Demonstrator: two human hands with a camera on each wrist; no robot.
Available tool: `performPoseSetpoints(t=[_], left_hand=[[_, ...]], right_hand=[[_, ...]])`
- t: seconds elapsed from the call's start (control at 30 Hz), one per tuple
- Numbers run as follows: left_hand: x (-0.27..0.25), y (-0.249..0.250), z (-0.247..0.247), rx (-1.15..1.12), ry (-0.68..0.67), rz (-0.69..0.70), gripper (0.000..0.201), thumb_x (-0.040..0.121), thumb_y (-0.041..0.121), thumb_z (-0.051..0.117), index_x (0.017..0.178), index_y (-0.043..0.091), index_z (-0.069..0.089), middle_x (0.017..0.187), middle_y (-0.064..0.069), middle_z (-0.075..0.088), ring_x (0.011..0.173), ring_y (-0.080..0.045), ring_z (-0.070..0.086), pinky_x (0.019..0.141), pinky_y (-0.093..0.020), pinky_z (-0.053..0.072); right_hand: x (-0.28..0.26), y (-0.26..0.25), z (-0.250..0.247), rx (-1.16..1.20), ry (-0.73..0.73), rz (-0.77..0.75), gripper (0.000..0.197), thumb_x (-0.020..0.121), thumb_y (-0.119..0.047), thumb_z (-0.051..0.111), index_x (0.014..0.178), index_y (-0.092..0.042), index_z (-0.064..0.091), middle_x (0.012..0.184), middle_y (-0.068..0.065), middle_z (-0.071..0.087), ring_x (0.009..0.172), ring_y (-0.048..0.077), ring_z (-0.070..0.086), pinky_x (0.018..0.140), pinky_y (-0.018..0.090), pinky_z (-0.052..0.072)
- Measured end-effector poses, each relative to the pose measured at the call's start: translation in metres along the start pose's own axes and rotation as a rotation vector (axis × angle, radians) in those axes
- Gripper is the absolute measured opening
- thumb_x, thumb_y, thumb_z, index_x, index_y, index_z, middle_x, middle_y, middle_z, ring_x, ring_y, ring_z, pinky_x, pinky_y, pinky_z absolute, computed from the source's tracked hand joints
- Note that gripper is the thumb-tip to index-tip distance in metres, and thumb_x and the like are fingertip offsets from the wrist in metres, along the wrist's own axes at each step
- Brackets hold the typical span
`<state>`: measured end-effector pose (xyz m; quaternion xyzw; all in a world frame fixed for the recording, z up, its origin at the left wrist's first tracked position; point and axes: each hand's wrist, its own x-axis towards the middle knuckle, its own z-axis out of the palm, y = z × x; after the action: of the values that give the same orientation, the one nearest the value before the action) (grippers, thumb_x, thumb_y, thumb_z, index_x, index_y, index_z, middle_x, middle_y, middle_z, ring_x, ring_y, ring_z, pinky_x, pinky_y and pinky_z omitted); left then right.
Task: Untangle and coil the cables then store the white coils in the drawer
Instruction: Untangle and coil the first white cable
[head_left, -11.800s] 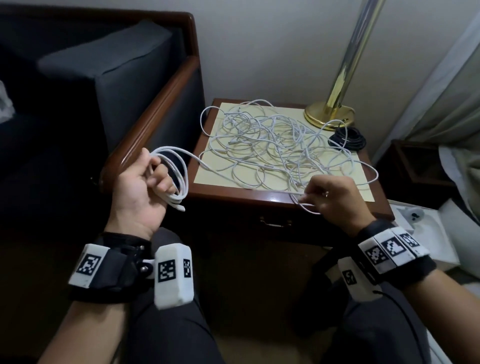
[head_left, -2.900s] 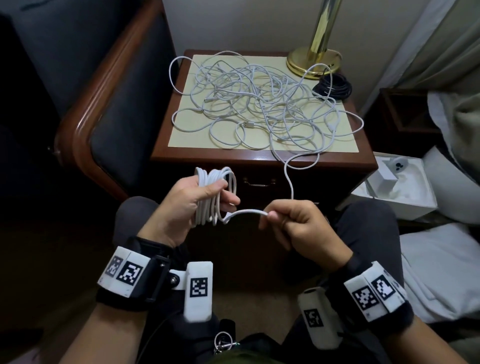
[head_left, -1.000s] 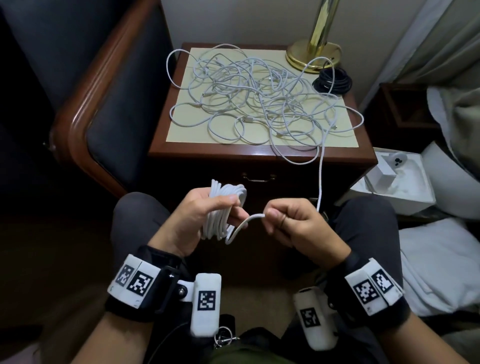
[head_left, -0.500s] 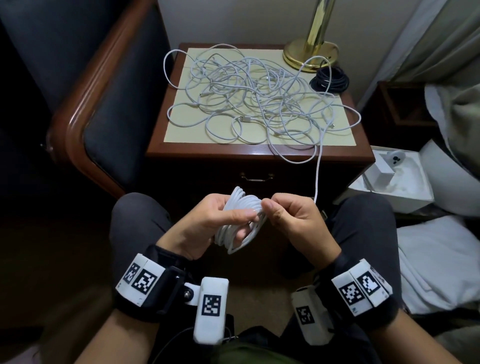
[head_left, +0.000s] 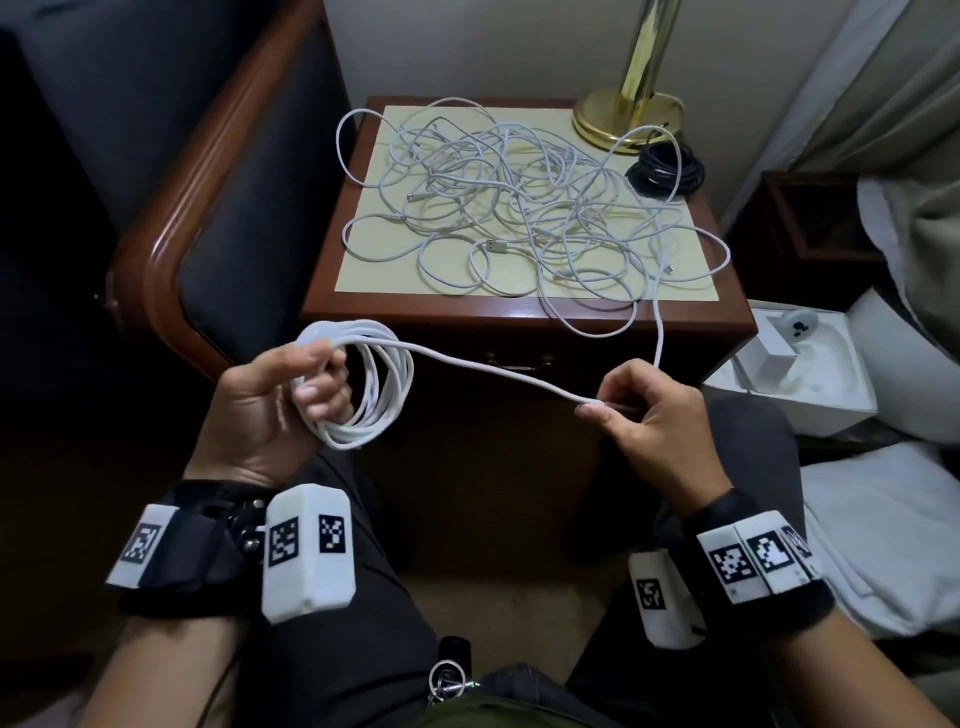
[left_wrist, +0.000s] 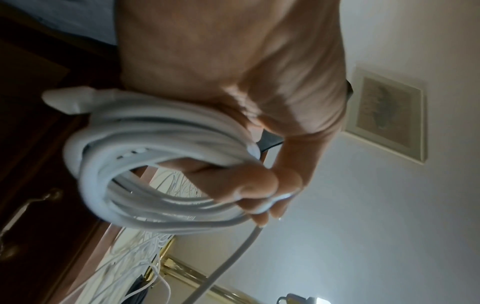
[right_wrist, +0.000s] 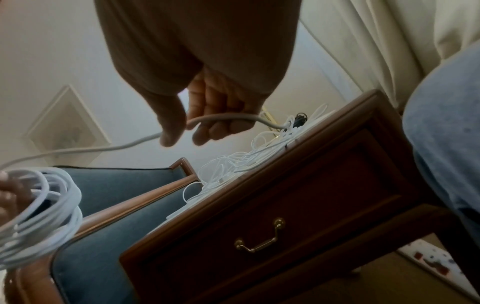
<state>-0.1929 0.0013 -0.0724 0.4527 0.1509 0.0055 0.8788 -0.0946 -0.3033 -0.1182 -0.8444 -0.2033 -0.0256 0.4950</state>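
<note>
Head view: left hand (head_left: 270, 400), lower left of frame, gripped a white coil (head_left: 379, 384) w/ fingers curled through its loops. Right hand (head_left: 649, 415), lower right, pinched the cable's free run (head_left: 493, 370) btwn thumb & fingers. It led up to the tangle of white cables (head_left: 524, 218) on the counter (head_left: 519, 314), centre top. Drawer (right_wrist: 272, 222) front sat closed below.

Brass lamp base (head_left: 628, 117) stands at the far right corner of the counter (head_left: 524, 317). Dark blue armchair with wooden arm (head_left: 171, 218) is close on my left. Open white box (head_left: 795, 374) on the floor to my right, beside white bedding (head_left: 878, 540). Framed picture (left_wrist: 389, 115) on the wall.
</note>
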Motion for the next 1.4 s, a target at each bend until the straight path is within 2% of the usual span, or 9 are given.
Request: performPoseSetpoints(t=[0.23, 0.37, 0.4, 0.5, 0.67, 0.83, 1.13, 1.3, 1.4], left_hand=[[0.006, -0.004, 0.005, -0.189, 0.145, 0.094, 0.015, 0.081, 0.029, 0.059, 0.077, 0.015, 0.059, 0.052, 0.01, 0.042, 0.048, -0.002, 0.04, 0.054, -0.013, 0.034], [0.011, -0.01, 0.018, -0.113, 0.177, 0.175, 0.021, 0.088, 0.025, 0.059, 0.072, 0.016, 0.07, 0.059, 0.006, 0.052, 0.055, -0.005, 0.051, 0.058, -0.016, 0.047], [0.012, -0.011, 0.021, -0.075, 0.156, 0.181, 0.013, 0.083, 0.025, 0.066, 0.077, 0.015, 0.07, 0.061, 0.005, 0.055, 0.057, -0.007, 0.053, 0.06, -0.017, 0.049], [0.015, -0.018, 0.03, 0.022, 0.158, 0.189, 0.039, 0.065, 0.026, 0.079, 0.094, 0.005, 0.064, 0.067, 0.0, 0.06, 0.061, -0.011, 0.057, 0.062, -0.021, 0.052], [0.02, -0.025, 0.04, 0.053, 0.244, 0.157, 0.021, 0.079, 0.017, 0.067, 0.093, 0.003, 0.062, 0.061, 0.0, 0.058, 0.055, -0.01, 0.055, 0.058, -0.019, 0.05], [0.026, -0.016, 0.018, -0.164, 0.316, 0.132, 0.006, 0.09, 0.013, 0.059, 0.093, 0.009, 0.058, 0.064, 0.004, 0.052, 0.051, -0.003, 0.051, 0.052, -0.014, 0.045], [0.03, -0.005, -0.015, -0.314, 0.447, 0.165, 0.015, 0.091, 0.013, 0.058, 0.077, 0.013, 0.054, 0.065, 0.007, 0.052, 0.052, -0.001, 0.049, 0.052, -0.011, 0.043], [0.03, -0.019, 0.007, -0.197, 0.426, 0.201, 0.007, 0.09, 0.013, 0.062, 0.083, 0.012, 0.059, 0.067, 0.003, 0.053, 0.059, -0.006, 0.051, 0.059, -0.016, 0.047], [0.028, -0.024, 0.025, -0.067, 0.344, 0.203, 0.004, 0.089, 0.011, 0.062, 0.089, 0.009, 0.059, 0.068, 0.0, 0.052, 0.061, -0.009, 0.051, 0.06, -0.018, 0.048]], right_hand=[[0.002, 0.002, 0.011, -0.117, 0.129, -0.155, 0.019, 0.067, -0.006, 0.083, 0.065, -0.007, 0.064, 0.063, 0.002, 0.06, 0.058, 0.015, 0.056, 0.055, 0.021, 0.045], [-0.006, -0.01, 0.022, -0.283, -0.147, -0.286, 0.005, 0.068, -0.015, 0.071, 0.064, -0.018, 0.072, 0.059, -0.003, 0.066, 0.054, 0.016, 0.062, 0.049, 0.023, 0.047], [-0.007, -0.014, 0.024, -0.318, -0.241, -0.314, 0.01, 0.067, -0.013, 0.069, 0.066, -0.023, 0.072, 0.059, -0.004, 0.066, 0.054, 0.017, 0.063, 0.049, 0.024, 0.047], [-0.006, -0.03, 0.029, -0.44, -0.509, -0.313, 0.021, 0.072, -0.013, 0.059, 0.079, -0.027, 0.074, 0.063, 0.0, 0.066, 0.061, 0.029, 0.065, 0.054, 0.032, 0.049], [0.005, -0.058, 0.028, -0.338, -0.7, -0.226, 0.027, 0.079, -0.034, 0.043, 0.081, -0.02, 0.066, 0.061, -0.003, 0.052, 0.063, 0.025, 0.054, 0.059, 0.032, 0.043], [0.009, -0.051, 0.021, -0.09, -0.492, -0.17, 0.024, 0.084, -0.024, 0.069, 0.079, -0.025, 0.045, 0.05, -0.011, 0.046, 0.048, 0.007, 0.045, 0.049, 0.021, 0.034], [0.001, -0.015, 0.01, -0.098, 0.069, -0.187, 0.025, 0.068, -0.008, 0.084, 0.071, -0.007, 0.059, 0.064, -0.001, 0.057, 0.059, 0.012, 0.054, 0.055, 0.013, 0.042], [-0.003, -0.017, 0.02, -0.275, -0.007, -0.235, 0.019, 0.072, -0.01, 0.078, 0.064, -0.008, 0.06, 0.062, 0.002, 0.059, 0.056, 0.02, 0.057, 0.052, 0.033, 0.048], [-0.009, -0.029, 0.031, -0.37, -0.12, -0.284, 0.016, 0.074, -0.019, 0.067, 0.061, -0.012, 0.061, 0.059, 0.0, 0.06, 0.055, 0.024, 0.06, 0.047, 0.031, 0.047]])
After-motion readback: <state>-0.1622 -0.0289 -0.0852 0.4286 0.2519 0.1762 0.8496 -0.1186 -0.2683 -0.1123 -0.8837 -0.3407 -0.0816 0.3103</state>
